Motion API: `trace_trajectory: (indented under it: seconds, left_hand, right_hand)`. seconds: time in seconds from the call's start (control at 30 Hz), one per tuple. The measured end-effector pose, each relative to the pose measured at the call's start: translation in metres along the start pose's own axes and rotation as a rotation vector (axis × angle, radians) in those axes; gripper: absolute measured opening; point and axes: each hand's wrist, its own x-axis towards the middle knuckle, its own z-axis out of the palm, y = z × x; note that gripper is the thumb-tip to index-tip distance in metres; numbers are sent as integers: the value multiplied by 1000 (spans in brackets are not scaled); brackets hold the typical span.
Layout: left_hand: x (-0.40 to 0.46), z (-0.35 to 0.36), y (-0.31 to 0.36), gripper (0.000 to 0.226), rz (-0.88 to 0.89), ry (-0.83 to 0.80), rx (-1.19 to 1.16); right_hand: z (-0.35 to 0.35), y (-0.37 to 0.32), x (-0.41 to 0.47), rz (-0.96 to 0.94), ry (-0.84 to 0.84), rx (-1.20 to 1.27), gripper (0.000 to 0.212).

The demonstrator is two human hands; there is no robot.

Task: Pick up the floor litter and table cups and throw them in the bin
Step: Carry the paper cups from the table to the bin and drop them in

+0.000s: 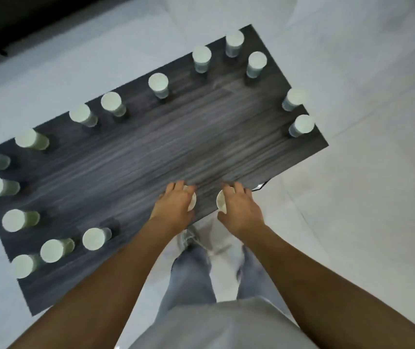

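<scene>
Left hand (pixel 176 201) grips cup (pixel 192 201); right hand (pixel 239 204) grips another cup (pixel 221 201).

table (pixel 166 147): dark grey wood-grain top, rectangular, lying slantwise across the middle of the frame
floor (pixel 367 79): pale glossy tiles, all around the table
dark strip (pixel 25 18): black, upper left corner, too blurred to identify

No text, label, brand, number or sign could be read anywhere in the head view. The paper cups (pixel 158 81) across the frame showed plain white tops, and the dark wood-grain table (pixel 151 152) at the centre bore only its grain.
</scene>
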Motion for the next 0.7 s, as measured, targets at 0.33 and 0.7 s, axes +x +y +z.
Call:
trace_trajectory:
  seconds: [0.33, 0.7]
  left_hand:
    - [2, 2, 283, 62, 322, 0, 151]
    - [2, 64, 595, 61, 706, -115, 360]
  right_hand:
    - [-83, 222, -143, 277, 220, 227, 66]
    - [-132, 484, -301, 743, 421, 471, 67]
